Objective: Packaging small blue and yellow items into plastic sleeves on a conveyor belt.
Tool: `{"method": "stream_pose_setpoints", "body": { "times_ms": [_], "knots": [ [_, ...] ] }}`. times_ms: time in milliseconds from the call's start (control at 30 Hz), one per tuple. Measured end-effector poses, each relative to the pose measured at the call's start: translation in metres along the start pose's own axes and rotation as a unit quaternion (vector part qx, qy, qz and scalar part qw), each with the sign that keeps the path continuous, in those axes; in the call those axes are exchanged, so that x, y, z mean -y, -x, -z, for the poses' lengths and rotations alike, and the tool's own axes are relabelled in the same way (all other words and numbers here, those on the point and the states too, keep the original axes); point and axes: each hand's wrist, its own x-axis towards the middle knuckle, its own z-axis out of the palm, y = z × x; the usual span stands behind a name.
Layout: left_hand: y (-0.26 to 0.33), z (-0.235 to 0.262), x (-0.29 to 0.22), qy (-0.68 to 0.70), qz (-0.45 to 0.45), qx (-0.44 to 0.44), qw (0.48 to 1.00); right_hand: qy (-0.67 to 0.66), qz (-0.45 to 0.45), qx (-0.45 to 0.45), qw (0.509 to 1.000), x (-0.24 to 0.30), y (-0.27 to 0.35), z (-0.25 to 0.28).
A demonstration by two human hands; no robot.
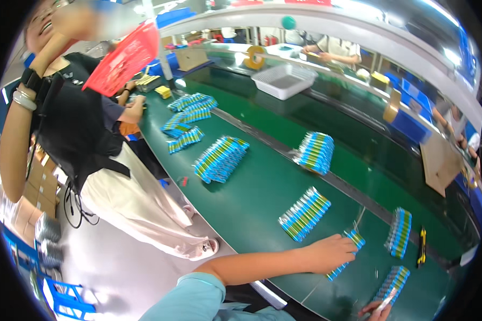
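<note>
My left hand (332, 254) reaches across the green bench, fingers curled over a row of slim blue-and-green pieces with silvery ends (354, 239). The hand hides the middle of that row. At the lower right my right hand (377, 310) is partly cut off by the picture's rim. Its fingers are closed at the near end of another such row (395, 283), by something whitish I cannot make out. Similar rows lie close by: one (305, 214) left of and beyond my left hand, another (399, 232) to its right.
A yellow-and-black box cutter (422, 247) lies at the right. Farther along are stacked blue-and-green bundles (220, 159) (315, 152) and a white plastic basket (285, 80). At the left a person in black (80, 117) stands beside the bench, lifting a red basket (126, 60).
</note>
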Motion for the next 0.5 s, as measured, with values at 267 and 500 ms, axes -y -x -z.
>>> {"method": "stream_pose_setpoints", "body": {
  "times_ms": [267, 500],
  "knots": [
    [0.001, -0.019, 0.020, 0.073, -0.050, -0.034, 0.995, -0.104, -0.100, 0.088, 0.986, -0.013, -0.011, -0.036],
    [0.004, -0.018, 0.026, 0.099, -0.066, -0.079, 0.990, 0.046, 0.043, 0.122, 0.990, 0.030, -0.056, -0.014]
  ]
}}
